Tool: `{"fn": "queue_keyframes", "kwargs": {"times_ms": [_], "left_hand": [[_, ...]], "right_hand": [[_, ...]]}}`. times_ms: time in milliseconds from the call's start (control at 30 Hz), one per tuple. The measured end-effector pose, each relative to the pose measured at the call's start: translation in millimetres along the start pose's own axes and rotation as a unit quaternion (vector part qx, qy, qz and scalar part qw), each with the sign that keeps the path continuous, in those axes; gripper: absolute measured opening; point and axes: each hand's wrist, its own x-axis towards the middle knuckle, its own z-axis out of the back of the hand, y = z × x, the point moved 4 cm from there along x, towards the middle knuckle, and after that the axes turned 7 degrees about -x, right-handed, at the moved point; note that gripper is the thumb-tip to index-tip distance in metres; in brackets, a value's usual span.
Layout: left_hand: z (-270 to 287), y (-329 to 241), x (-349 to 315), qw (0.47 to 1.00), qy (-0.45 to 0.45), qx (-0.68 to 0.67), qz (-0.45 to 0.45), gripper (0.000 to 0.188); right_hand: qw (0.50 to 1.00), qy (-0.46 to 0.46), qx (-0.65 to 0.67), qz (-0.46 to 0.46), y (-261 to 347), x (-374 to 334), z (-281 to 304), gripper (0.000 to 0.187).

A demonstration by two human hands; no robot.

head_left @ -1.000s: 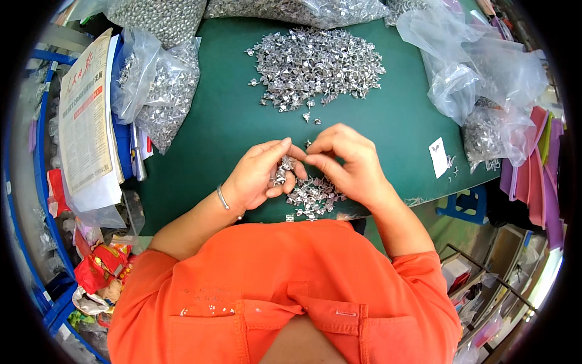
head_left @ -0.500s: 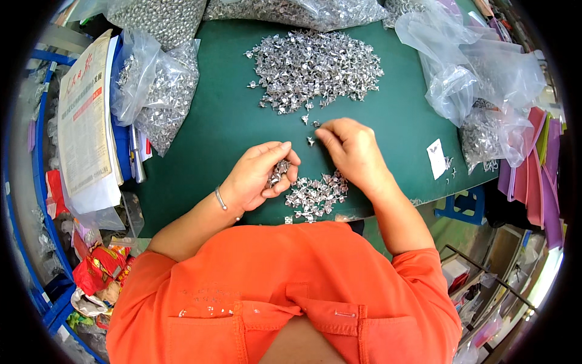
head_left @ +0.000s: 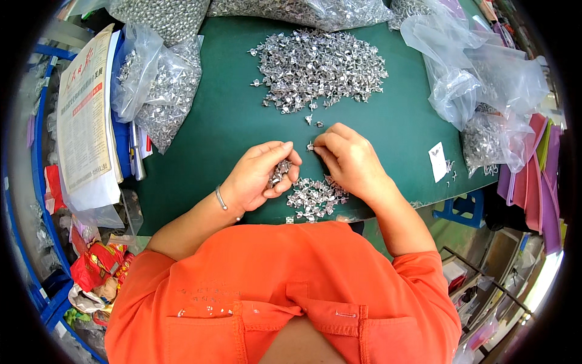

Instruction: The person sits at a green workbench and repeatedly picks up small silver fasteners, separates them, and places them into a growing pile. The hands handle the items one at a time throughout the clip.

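Observation:
Cupped around several small silvery metal pieces (head_left: 279,173), my left hand (head_left: 257,176) is above the near part of the green table. My right hand (head_left: 347,156) has its thumb and forefinger pinched at a single metal piece (head_left: 310,146) on the tabletop, to the right of the left fingertips. Between my forearms, by the near edge, lies a small heap of similar shiny pieces (head_left: 316,199). A much larger pile (head_left: 318,70) spreads across the far middle of the table. A few stray pieces (head_left: 309,119) sit between that pile and my right hand.
Clear bags of metal parts stand at the far left (head_left: 167,91), along the back (head_left: 303,12) and at the right (head_left: 485,142). A newspaper (head_left: 85,115) leans at the left. A white slip (head_left: 437,162) lies near the right edge, with a blue stool (head_left: 461,209) below.
My right hand has moved slightly left and nearer to me, its fingertips closing on the single piece. My left hand stays in place, still holding its pieces.

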Motion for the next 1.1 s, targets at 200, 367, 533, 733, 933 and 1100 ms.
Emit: {"fn": "queue_keyframes", "kwargs": {"times_ms": [200, 367, 533, 733, 933, 1100], "left_hand": [[0.3, 0.8, 2.2, 1.0, 0.005, 0.001, -0.01, 0.033], [2.1, -0.8, -0.4, 1.0, 0.002, 0.008, 0.0, 0.039], [0.1, 1.3, 1.6, 1.0, -0.002, -0.005, 0.0, 0.044], [1.0, 0.7, 1.8, 1.0, 0.004, -0.005, 0.005, 0.038], [3.4, 0.7, 1.3, 1.0, 0.018, -0.024, -0.001, 0.036], [1.7, 1.1, 3.3, 1.0, 0.015, -0.015, -0.002, 0.036]], "right_hand": [[0.987, -0.122, -0.073, 0.071, 9.9, 23.6, 0.8, 0.01], [0.984, -0.128, -0.085, 0.093, 3.0, 30.3, -1.3, 0.011], [0.986, -0.041, 0.103, 0.125, 25.3, 20.8, 12.0, 0.008], [0.989, -0.114, -0.094, -0.003, -9.6, 40.8, -1.0, 0.01], [0.996, -0.015, -0.051, -0.073, -17.2, 38.9, 10.8, 0.012], [0.998, -0.06, -0.028, -0.018, -15.7, 40.7, 8.0, 0.01]]}}
